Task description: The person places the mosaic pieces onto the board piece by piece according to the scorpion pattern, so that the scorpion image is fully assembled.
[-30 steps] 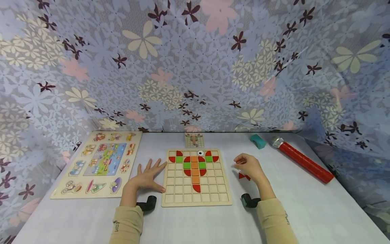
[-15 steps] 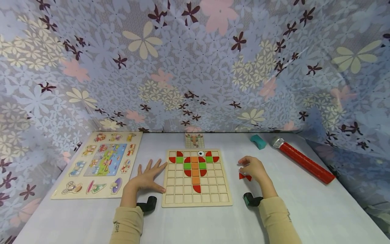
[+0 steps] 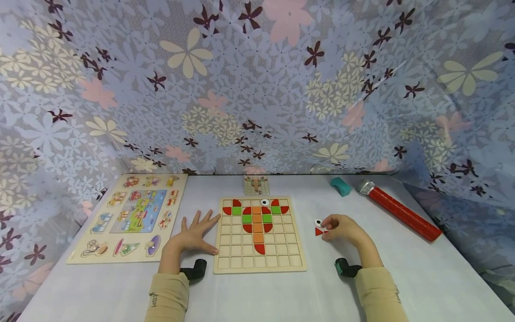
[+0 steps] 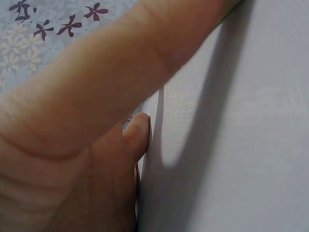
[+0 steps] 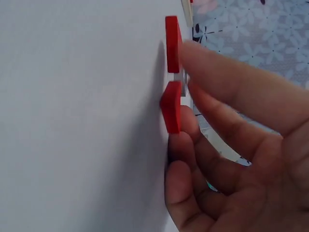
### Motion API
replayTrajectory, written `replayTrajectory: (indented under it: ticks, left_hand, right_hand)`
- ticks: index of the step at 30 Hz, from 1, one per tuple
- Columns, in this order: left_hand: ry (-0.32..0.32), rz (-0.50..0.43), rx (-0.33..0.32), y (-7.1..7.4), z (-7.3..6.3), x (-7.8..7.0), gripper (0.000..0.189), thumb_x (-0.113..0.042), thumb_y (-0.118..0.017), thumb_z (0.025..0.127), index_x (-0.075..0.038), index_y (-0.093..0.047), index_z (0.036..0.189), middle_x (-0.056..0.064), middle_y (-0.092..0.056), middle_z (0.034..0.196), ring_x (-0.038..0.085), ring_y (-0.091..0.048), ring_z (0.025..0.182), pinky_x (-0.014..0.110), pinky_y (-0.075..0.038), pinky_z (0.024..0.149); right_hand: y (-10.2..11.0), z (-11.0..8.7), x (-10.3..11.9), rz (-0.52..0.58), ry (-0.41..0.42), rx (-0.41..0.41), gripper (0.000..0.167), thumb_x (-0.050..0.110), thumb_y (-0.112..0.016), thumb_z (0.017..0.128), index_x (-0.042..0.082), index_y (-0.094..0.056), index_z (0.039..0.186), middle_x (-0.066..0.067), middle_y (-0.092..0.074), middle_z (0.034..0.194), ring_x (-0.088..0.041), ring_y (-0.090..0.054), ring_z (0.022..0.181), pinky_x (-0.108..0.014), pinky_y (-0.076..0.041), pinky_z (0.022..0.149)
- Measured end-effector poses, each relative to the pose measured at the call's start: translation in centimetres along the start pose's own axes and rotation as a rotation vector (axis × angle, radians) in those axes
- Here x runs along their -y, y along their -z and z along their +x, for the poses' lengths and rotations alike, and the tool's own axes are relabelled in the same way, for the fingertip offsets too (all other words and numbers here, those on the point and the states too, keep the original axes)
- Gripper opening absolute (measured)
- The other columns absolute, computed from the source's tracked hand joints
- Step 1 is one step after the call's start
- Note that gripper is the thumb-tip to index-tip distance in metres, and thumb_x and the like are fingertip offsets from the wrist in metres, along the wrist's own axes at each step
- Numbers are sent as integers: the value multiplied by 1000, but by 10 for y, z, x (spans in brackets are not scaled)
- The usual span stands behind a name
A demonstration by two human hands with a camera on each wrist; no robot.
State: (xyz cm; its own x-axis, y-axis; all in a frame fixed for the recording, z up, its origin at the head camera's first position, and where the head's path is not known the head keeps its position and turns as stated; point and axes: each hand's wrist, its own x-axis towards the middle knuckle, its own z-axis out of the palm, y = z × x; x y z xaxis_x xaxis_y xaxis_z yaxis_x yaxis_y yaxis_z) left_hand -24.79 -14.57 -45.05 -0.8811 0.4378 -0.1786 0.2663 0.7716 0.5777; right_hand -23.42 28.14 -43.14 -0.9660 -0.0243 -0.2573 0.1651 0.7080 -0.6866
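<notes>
My left hand (image 3: 196,237) rests with fingers spread at the left edge of a wooden grid board (image 3: 260,264). Red, green and orange pieces and a round eye piece (image 3: 264,202) sit in its cells. To the board's right lie two red triangular pieces (image 3: 318,231) and a second eye piece (image 3: 318,222) on the table. My right hand (image 3: 345,229) is beside them, thumb and forefinger apart around the right triangle. In the right wrist view, the red triangles (image 5: 172,44) lie by the fingertips; contact is hard to tell. Only skin and table show in the left wrist view.
A picture card (image 3: 256,185) lies behind the board. A wooden picture puzzle (image 3: 84,228) is at the left. A teal arched block (image 3: 340,187) and a red toy microphone (image 3: 402,212) lie at the back right. A floral cloth (image 3: 257,89) hangs behind.
My right hand has set the second eye piece down beside the red triangles, then drawn back to the right, near the right triangle. My left hand stays in place.
</notes>
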Motion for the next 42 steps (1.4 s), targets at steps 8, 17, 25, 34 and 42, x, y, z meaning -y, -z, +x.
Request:
replayTrajectory:
  ticks: [8, 17, 25, 34, 42]
  left_hand:
    - [1, 8, -2, -1, 0, 0, 107, -41, -83, 60, -13, -27, 146, 18, -9, 153, 45, 7, 138, 66, 15, 100]
    - [0, 8, 0, -2, 0, 1, 107, -42, -83, 60, -14, -26, 147, 17, -9, 154, 44, 7, 138, 66, 15, 100]
    - [-4, -3, 9, -2, 0, 1, 108, -42, -83, 60, -14, -26, 147, 17, -8, 154, 44, 8, 138, 67, 16, 100]
    - [-1, -6, 7, -3, 0, 1, 108, -41, -83, 60, -13, -26, 147, 17, -9, 154, 44, 8, 138, 67, 16, 100]
    - [-2, 1, 9, 0, 1, 1, 108, -43, -83, 60, -14, -25, 147, 17, -8, 154, 44, 9, 138, 66, 17, 100]
  right_hand:
    - [0, -4, 0, -43, 19, 28, 28, -2, -75, 67, -1, -62, 92, -4, -50, 72, -18, -46, 69, -28, -38, 60]
    - [-8, -5, 5, 65, 9, -3, 33, 7, -77, 71, -2, -61, 99, -6, -59, 81, -16, -55, 71, -27, -46, 62]
    - [-24, -9, 29, 176, 63, 65, 29, 14, -74, 77, -3, -63, 97, -4, -60, 69, -14, -58, 64, -28, -49, 60]
    - [-45, -12, 55, 344, 134, 160, 25, 7, -73, 77, -4, -54, 87, -7, -57, 72, -14, -63, 60, -30, -56, 59]
    - [-58, -6, 66, 332, 185, 171, 27, 3, -77, 72, -3, -54, 85, -4, -59, 69, -15, -62, 60, -31, -56, 62]
